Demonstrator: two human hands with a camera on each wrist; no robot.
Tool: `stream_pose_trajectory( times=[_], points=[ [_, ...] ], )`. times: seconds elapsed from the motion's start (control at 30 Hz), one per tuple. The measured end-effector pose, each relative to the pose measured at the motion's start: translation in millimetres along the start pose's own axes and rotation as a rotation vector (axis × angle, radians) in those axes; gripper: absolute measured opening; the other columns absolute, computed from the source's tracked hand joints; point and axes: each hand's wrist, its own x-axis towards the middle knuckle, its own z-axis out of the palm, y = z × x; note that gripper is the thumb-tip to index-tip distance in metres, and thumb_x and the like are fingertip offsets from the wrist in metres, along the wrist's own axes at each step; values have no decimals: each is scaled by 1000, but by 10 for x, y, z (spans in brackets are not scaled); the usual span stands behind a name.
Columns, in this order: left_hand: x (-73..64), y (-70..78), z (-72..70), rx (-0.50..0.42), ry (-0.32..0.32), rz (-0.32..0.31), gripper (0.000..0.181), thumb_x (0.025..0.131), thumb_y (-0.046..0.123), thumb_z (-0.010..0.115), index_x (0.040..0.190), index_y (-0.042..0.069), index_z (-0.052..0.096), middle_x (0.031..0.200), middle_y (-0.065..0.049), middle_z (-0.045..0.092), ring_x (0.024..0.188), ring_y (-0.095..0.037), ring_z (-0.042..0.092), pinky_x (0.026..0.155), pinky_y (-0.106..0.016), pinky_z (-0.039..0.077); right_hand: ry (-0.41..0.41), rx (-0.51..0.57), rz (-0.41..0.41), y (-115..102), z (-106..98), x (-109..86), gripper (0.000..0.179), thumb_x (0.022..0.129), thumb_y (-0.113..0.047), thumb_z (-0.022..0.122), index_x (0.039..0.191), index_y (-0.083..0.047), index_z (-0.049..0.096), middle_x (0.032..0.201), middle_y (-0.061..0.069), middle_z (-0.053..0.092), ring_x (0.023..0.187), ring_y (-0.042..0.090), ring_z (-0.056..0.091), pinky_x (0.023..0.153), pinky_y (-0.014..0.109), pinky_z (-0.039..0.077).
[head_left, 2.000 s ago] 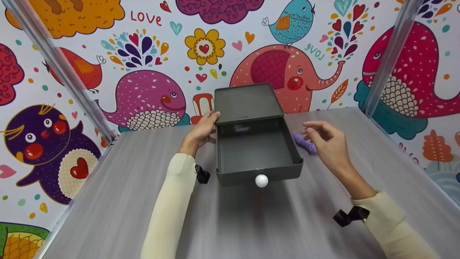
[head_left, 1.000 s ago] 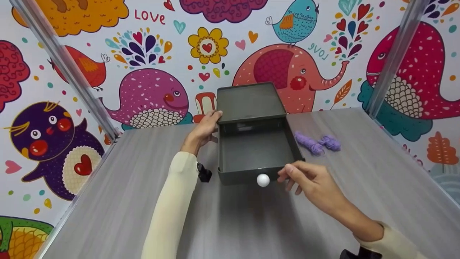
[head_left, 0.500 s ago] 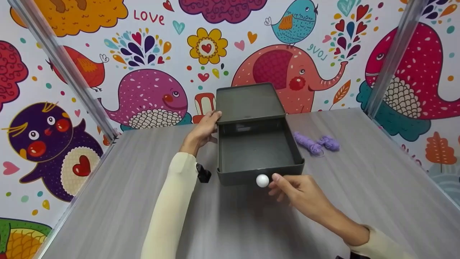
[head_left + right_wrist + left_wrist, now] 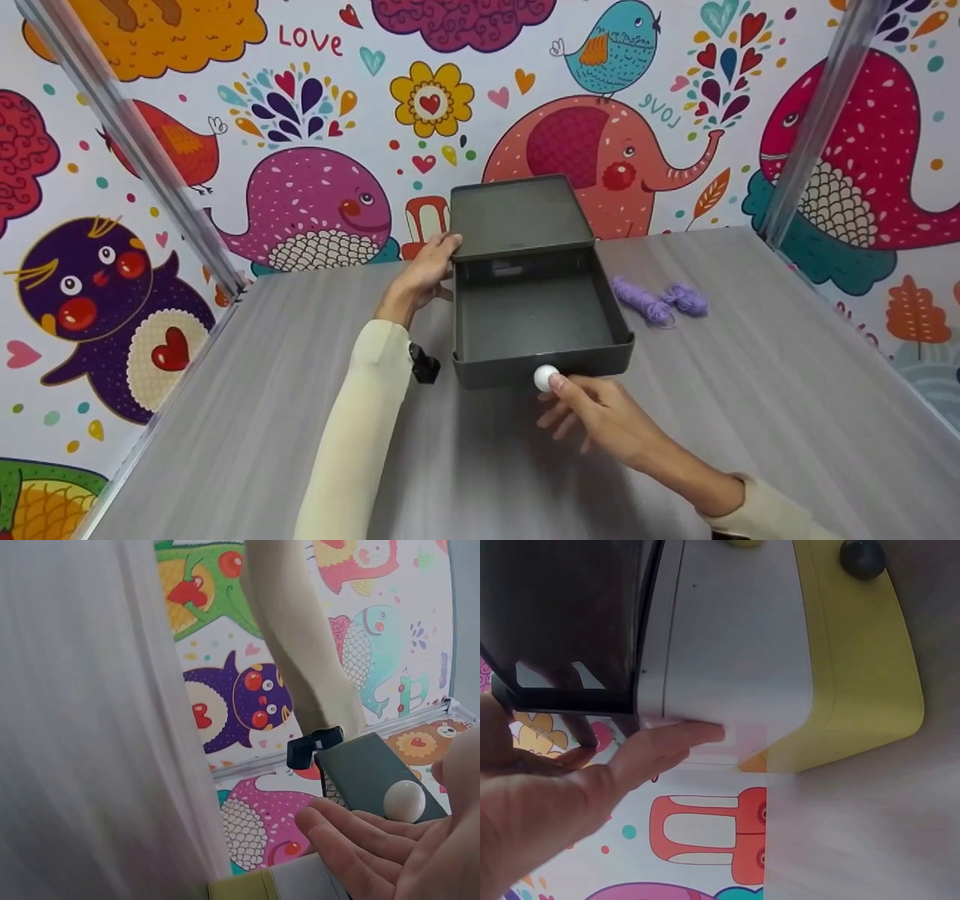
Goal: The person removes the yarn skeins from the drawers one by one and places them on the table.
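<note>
A dark grey drawer (image 4: 536, 315) stands pulled out at the front of a small stacked drawer unit with a flat grey top (image 4: 521, 214). My left hand (image 4: 424, 274) steadies the unit's left side, thumb at the top's front corner. In the left wrist view, its fingers (image 4: 667, 741) lie straight along the side, near the white drawer (image 4: 739, 637) and yellow drawer (image 4: 866, 652). A round white knob (image 4: 545, 377) sits on the grey drawer's front. My right hand (image 4: 619, 420) has its thumb tip at the knob, with the other fingers extended and spread below.
Two purple bundles of yarn (image 4: 645, 301) lie on the grey table (image 4: 750, 360), right of the drawer unit. Behind stands a cartoon-printed wall (image 4: 420, 172) with metal posts (image 4: 814, 135) at its corners. A dark grey knob (image 4: 862, 556) juts from the yellow drawer.
My right hand has come from beside the drawer's right wall, near the yarn, down and left to the white knob. My left hand and the drawer have stayed in place.
</note>
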Motion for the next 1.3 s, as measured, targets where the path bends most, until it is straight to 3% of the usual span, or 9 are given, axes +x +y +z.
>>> stream_pose_trajectory(
  times=[0.17,0.43,1.1,1.3],
  points=[
    [-7,-2,0,-11,0,-3,61,109,39,37,158,12,14,155,-20,34,144,-46,36,104,-70,41,-57,139,54,0,2,35,52,107,-41,41,114,3,68,97,17,77,76,19,73,51,33,54],
    [-5,-19,9,-25,9,4,58,108,37,36,157,12,18,150,-21,39,140,-44,42,103,-71,41,-101,297,156,0,48,76,55,104,-46,46,117,2,67,93,8,78,71,16,71,53,27,54],
    [-4,-5,-12,-5,11,3,57,108,39,37,156,12,20,152,-21,37,144,-46,36,105,-71,39,-22,361,138,-12,118,142,47,102,-43,52,103,0,72,77,0,74,63,12,65,52,25,50],
    [9,-3,-2,-3,13,0,57,108,40,37,156,13,20,147,-21,43,137,-42,46,103,-66,44,13,360,147,-31,126,178,48,100,-45,54,101,-1,72,75,1,73,61,12,64,51,26,49]
  ],
)
